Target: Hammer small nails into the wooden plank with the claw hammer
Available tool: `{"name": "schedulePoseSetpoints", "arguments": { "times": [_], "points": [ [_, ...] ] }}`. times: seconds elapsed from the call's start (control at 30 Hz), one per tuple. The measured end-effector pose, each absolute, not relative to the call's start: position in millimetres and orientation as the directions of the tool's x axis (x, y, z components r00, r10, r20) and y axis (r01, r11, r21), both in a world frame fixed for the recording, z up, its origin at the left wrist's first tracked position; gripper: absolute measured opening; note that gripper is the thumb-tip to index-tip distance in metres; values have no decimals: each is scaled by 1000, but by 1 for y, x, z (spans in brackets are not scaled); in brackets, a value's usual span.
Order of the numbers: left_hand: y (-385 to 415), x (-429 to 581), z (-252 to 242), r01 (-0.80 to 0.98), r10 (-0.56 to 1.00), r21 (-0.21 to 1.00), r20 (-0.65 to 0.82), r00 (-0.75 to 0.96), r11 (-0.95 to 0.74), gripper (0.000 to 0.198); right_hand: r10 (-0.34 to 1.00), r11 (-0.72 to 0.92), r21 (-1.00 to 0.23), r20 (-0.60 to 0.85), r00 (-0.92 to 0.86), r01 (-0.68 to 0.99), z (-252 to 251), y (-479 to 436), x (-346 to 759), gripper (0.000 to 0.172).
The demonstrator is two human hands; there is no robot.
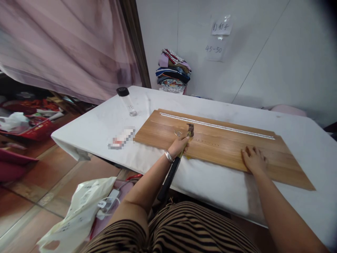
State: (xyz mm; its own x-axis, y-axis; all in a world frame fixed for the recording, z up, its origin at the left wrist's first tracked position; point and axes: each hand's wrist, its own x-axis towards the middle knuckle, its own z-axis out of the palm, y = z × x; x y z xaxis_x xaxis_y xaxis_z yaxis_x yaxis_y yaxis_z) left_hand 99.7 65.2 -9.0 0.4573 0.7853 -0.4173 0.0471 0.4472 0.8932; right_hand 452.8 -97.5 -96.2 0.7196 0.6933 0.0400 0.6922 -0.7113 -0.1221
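My left hand (pixel 179 146), with a silver bracelet at the wrist, is closed round a claw hammer (pixel 171 175) close under its head. The hammer's head rests on or just over the wooden board (pixel 226 151), and its black handle slants back toward my body. A small heap of nails (pixel 178 133) lies on the board just left of the hammer head. To the right of the head runs a row of small dark dots (pixel 207 142), too small to tell as holes or nails. My right hand (pixel 254 160) lies open, fingers spread, on the board's right part.
A white ruler-like strip (pixel 216 125) runs along the board's far side. On the white-covered table (pixel 86 123) are a clear bottle with a black lid (pixel 127 102) and a blurred-out item (pixel 121 138). Folded clothes (pixel 173 72) stand behind. A plastic bag (pixel 79 211) sits at lower left.
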Motion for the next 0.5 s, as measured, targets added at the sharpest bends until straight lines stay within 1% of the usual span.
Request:
{"name": "schedulePoseSetpoints", "arguments": {
  "times": [0.23,0.5],
  "points": [
    [66,100,-14,49,788,895,-415,455,443,26,692,-710,-139,40,721,690,-94,-98,450,74],
    [66,100,-12,20,784,900,-391,482,436,21,697,-705,-157,33,717,692,-94,-97,452,74]
  ]
}}
